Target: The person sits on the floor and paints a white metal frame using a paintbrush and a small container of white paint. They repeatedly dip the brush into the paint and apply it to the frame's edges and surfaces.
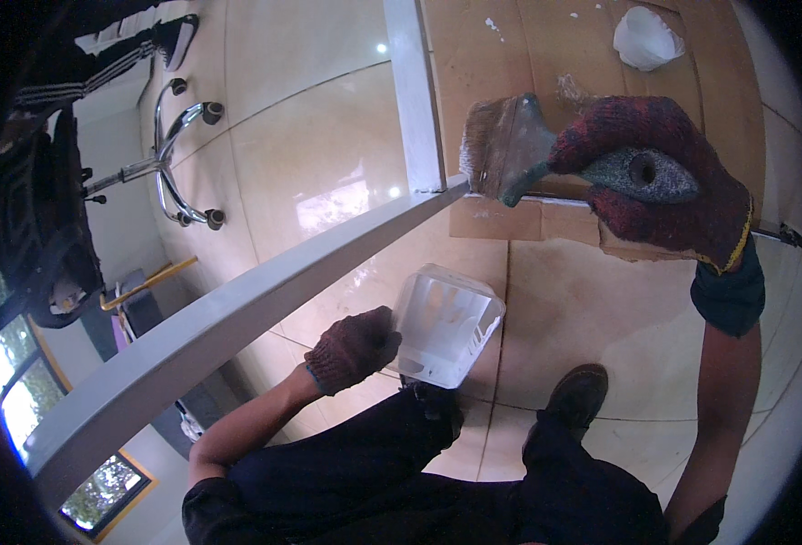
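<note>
My right hand (669, 182), in a dark red knitted glove, is closed around the grey-green handle of a wide paintbrush (501, 145). The bristles point left and meet the pale grey bar (274, 286) close to where it joins an upright bar (412, 100). White paint shows on the bristle tips. In my left hand (356, 350), also gloved, the edge of a clear plastic tub (448, 327) is gripped. White paint coats the inside of the tub, which hangs tilted above my left leg. The fingers on the tub's far side are hidden.
Brown cardboard (555, 54) spotted with white lies on the tiled floor (310, 154), with a crumpled white cup-like piece (648, 39) on it. A chair's chrome wheeled base (169, 159) and another person's shoe (176, 43) are at upper left. My shoe (578, 395) stands below the brush.
</note>
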Motion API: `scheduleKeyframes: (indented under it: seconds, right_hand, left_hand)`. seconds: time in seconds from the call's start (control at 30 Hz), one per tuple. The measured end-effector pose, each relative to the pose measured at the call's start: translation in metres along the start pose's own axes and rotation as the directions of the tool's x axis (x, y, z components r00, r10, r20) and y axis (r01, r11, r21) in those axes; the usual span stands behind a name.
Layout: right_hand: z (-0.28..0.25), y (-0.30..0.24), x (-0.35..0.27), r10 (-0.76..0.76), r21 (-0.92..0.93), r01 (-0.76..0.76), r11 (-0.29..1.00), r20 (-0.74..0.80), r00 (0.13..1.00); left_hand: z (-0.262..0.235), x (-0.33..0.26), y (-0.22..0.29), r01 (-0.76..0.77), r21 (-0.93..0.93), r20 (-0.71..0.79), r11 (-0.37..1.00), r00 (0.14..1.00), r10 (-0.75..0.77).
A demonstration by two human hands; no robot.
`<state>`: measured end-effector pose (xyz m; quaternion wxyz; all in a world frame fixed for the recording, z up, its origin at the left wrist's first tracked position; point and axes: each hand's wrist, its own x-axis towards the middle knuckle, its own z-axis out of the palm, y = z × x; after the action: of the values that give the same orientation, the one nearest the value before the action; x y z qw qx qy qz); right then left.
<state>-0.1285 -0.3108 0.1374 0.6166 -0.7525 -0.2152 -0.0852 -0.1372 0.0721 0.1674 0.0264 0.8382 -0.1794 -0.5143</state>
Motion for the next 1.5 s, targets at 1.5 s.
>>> scheduleKeyframes:
  seconds: [1.5]
  right_hand:
    - [-0.004,0.026,0.032,0.018,0.081,-0.029,0.996,0.126,0.992]
  left_hand:
    - [0.004,0.001,-0.001,0.014,0.005,0.010,1.000,1.000,-0.014]
